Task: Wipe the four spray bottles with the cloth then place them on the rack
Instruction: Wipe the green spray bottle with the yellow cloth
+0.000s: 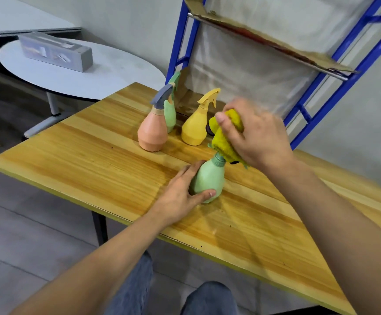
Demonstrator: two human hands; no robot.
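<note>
The green spray bottle [207, 178] stands on the wooden tabletop [94, 160], about midway between the near and far edges. Its long axis is close to upright, with the neck leaning a little to the right and away toward the rack [180, 42]. The head is wrapped in the yellow cloth [224, 137], so which way the nozzle points cannot be told.

The left grip [180, 194], a bare hand, is curled round the bottle's lower body, thumb across the near side and fingers behind. The right grip [257, 135] is closed on the cloth from above and bunches it over the bottle's head.

Three more bottles stand upright further back, near the far edge. The yellow bottle [194, 130] is just left of the cloth, its head pointing right. The orange bottle [152, 133], with a blue-grey head slanting up to the right, stands left of it. A second green bottle [170, 114] is right behind the orange one and partly hidden.

Bare wood lies to the left of the held bottle and between it and the near edge, which runs diagonally. The blue-framed rack rises at the far edge, with a cardboard-lined shelf [276, 42] above the bottles. Beyond the left corner stands a round white table [82, 78] carrying a grey box [55, 50].
</note>
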